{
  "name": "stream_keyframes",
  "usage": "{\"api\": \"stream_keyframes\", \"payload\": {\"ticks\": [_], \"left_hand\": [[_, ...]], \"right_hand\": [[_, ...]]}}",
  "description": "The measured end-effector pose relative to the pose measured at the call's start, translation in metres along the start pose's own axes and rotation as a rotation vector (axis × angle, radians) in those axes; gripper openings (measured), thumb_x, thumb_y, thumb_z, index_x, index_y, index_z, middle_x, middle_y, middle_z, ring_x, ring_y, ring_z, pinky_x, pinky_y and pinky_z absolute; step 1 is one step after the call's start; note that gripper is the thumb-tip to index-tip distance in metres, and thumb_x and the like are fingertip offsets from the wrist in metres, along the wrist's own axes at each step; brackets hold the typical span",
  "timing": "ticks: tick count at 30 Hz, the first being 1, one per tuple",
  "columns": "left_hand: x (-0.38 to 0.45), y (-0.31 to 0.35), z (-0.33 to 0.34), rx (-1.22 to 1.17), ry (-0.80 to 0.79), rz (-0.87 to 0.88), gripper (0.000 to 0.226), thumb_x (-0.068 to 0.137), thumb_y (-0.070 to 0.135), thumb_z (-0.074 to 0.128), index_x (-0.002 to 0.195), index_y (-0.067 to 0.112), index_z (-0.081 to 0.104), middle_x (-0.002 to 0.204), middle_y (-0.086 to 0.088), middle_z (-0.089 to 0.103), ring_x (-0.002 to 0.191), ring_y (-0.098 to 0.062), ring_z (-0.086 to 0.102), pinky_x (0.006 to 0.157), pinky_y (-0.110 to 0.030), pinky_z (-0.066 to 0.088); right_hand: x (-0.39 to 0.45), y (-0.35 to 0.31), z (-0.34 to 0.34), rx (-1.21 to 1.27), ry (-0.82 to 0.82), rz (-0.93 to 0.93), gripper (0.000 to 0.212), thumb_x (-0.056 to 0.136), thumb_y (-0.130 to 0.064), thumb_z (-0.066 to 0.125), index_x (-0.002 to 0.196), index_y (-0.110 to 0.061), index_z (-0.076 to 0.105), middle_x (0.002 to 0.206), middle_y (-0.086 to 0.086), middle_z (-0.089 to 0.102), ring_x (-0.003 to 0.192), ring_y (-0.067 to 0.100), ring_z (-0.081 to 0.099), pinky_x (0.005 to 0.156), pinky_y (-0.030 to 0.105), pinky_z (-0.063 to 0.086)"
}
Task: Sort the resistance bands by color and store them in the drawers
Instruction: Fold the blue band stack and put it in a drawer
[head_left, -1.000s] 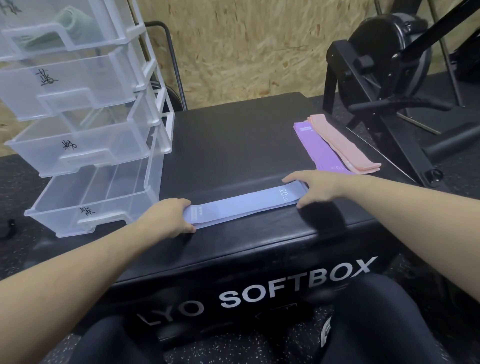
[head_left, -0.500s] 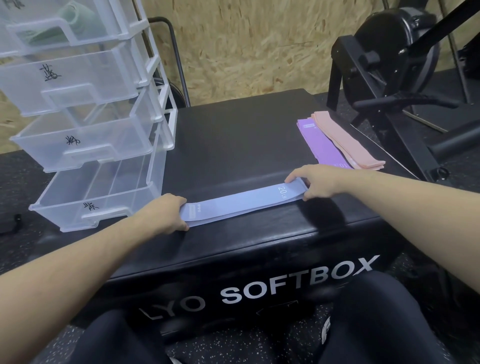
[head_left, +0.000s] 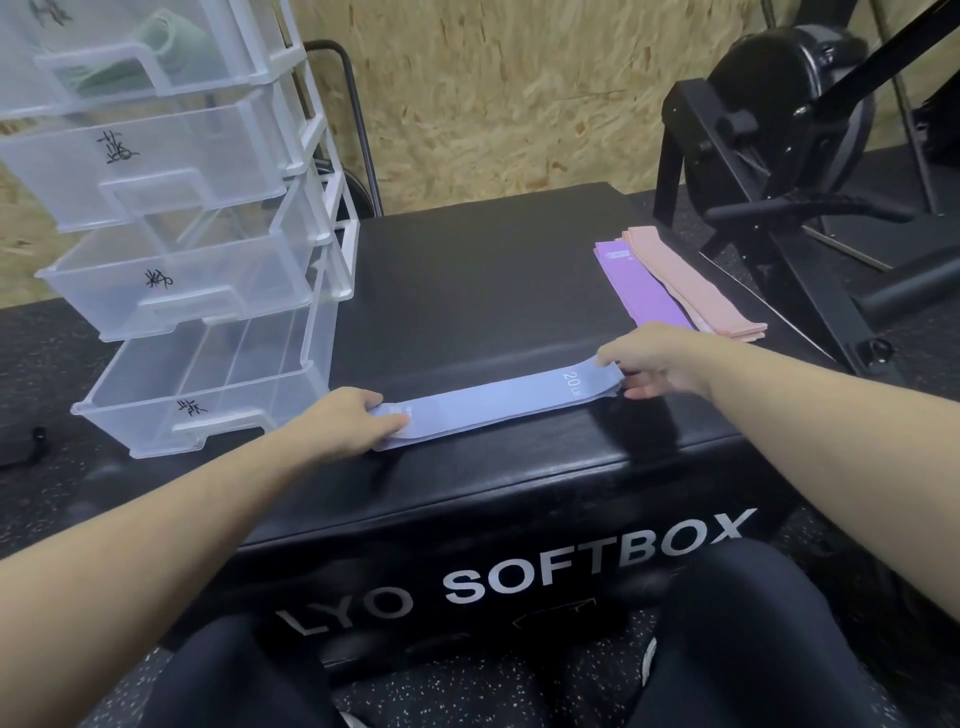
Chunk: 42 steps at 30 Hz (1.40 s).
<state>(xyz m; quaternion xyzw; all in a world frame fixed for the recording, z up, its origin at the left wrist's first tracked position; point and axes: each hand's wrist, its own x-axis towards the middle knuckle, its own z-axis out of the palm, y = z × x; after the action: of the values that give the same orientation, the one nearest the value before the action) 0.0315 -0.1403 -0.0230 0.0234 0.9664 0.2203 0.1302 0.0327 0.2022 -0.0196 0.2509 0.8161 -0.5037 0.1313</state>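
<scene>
A light blue resistance band (head_left: 498, 402) marked 20 LB lies stretched flat along the near edge of the black soft box (head_left: 483, 291). My left hand (head_left: 348, 421) pinches its left end and my right hand (head_left: 654, 358) grips its right end, which lifts slightly off the surface. At the box's far right lie a purple band (head_left: 639, 286) and a stack of pink bands (head_left: 691, 291). To the left a clear plastic drawer unit (head_left: 208, 249) has all its drawers pulled open; the top drawer holds a green band (head_left: 156, 52), and the bottom drawer (head_left: 208, 395) looks empty.
An exercise bike (head_left: 789, 130) with black frame stands to the right behind the box. A black metal rack tube (head_left: 358, 119) rises behind the drawers against a chipboard wall. My knees in dark trousers are in front of the box.
My right hand's fingers have curled around the blue band's right end and raised it a little. My left hand has closed tighter on the left end.
</scene>
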Motion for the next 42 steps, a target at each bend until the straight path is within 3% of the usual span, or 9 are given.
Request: {"api": "stream_keyframes", "payload": {"ticks": [5, 7, 9, 15, 26, 31, 35, 39, 42], "left_hand": [[0.000, 0.002, 0.007, 0.041, 0.045, 0.030, 0.005, 0.093, 0.016, 0.055, 0.092, 0.020, 0.057, 0.100, -0.006, 0.055, 0.088, -0.020, 0.046, 0.077, -0.026, 0.035], [0.000, 0.004, 0.008, -0.015, 0.076, 0.021, 0.041, 0.093, 0.014, 0.056, 0.133, 0.015, 0.058, 0.135, -0.004, 0.058, 0.116, -0.021, 0.054, 0.091, -0.025, 0.036], [0.001, 0.003, 0.007, -0.074, 0.116, 0.018, 0.054, 0.091, 0.014, 0.059, 0.144, 0.019, 0.051, 0.147, -0.001, 0.051, 0.130, -0.020, 0.050, 0.096, -0.024, 0.036], [0.001, -0.007, 0.009, -0.175, 0.087, -0.026, 0.057, 0.085, 0.012, 0.069, 0.139, 0.023, 0.052, 0.133, -0.006, 0.053, 0.111, -0.020, 0.055, 0.087, -0.025, 0.037], [0.004, -0.016, 0.006, -0.610, 0.046, -0.207, 0.054, 0.081, 0.005, 0.077, 0.130, 0.013, 0.055, 0.107, -0.004, 0.055, 0.095, -0.027, 0.063, 0.092, -0.034, 0.053], [0.005, -0.017, 0.007, -0.676, 0.022, -0.209, 0.053, 0.078, 0.006, 0.076, 0.127, 0.014, 0.055, 0.113, -0.011, 0.064, 0.106, -0.028, 0.066, 0.098, -0.037, 0.054], [0.005, -0.018, 0.007, -0.749, 0.011, -0.197, 0.052, 0.078, 0.011, 0.079, 0.124, 0.015, 0.053, 0.099, -0.007, 0.067, 0.092, -0.021, 0.067, 0.097, -0.037, 0.055], [0.006, -0.015, 0.006, -0.843, -0.024, -0.190, 0.034, 0.085, 0.001, 0.058, 0.116, 0.013, 0.062, 0.102, -0.009, 0.072, 0.086, -0.019, 0.067, 0.087, -0.033, 0.057], [0.003, -0.008, 0.002, -0.956, -0.071, -0.203, 0.029, 0.085, 0.007, 0.045, 0.105, 0.009, 0.067, 0.100, -0.012, 0.073, 0.086, -0.022, 0.068, 0.093, -0.036, 0.055]], "right_hand": [[-0.001, 0.006, 0.006, 0.011, 0.065, 0.022, 0.013, 0.089, -0.002, 0.062, 0.084, -0.013, 0.056, 0.101, 0.010, 0.058, 0.084, 0.022, 0.057, 0.066, 0.025, 0.046], [-0.002, 0.006, 0.007, 0.048, 0.054, -0.001, 0.014, 0.086, 0.001, 0.062, 0.086, -0.012, 0.057, 0.100, 0.013, 0.057, 0.085, 0.024, 0.056, 0.071, 0.028, 0.052], [-0.005, 0.006, 0.008, 0.111, 0.025, -0.025, 0.016, 0.087, 0.002, 0.060, 0.088, -0.013, 0.056, 0.098, 0.014, 0.059, 0.085, 0.026, 0.058, 0.081, 0.034, 0.058], [-0.022, -0.014, 0.024, 0.157, 0.113, -0.193, 0.052, 0.088, -0.008, 0.065, 0.134, -0.016, 0.044, 0.120, 0.009, 0.056, 0.093, 0.021, 0.061, 0.076, 0.031, 0.056], [-0.068, -0.075, 0.119, 0.011, -0.145, -0.317, 0.045, 0.088, -0.014, 0.064, 0.127, -0.022, 0.045, 0.094, 0.003, 0.056, 0.067, 0.018, 0.058, 0.041, 0.014, 0.043], [-0.071, -0.081, 0.164, -0.200, -0.151, -0.367, 0.052, 0.087, -0.017, 0.066, 0.132, -0.019, 0.042, 0.085, -0.001, 0.055, 0.069, 0.016, 0.055, 0.058, 0.022, 0.045], [-0.072, -0.083, 0.184, -0.335, -0.100, -0.467, 0.060, 0.087, -0.031, 0.072, 0.135, -0.015, 0.040, 0.085, -0.006, 0.055, 0.081, 0.015, 0.056, 0.069, 0.023, 0.037], [-0.071, -0.083, 0.181, -0.342, -0.068, -0.468, 0.060, 0.086, -0.037, 0.073, 0.134, -0.017, 0.042, 0.075, -0.008, 0.055, 0.065, 0.008, 0.054, 0.055, 0.020, 0.036], [-0.069, -0.082, 0.176, -0.221, -0.094, -0.415, 0.053, 0.089, -0.049, 0.066, 0.127, -0.018, 0.046, 0.091, -0.003, 0.064, 0.074, 0.013, 0.063, 0.063, 0.021, 0.048]]}}
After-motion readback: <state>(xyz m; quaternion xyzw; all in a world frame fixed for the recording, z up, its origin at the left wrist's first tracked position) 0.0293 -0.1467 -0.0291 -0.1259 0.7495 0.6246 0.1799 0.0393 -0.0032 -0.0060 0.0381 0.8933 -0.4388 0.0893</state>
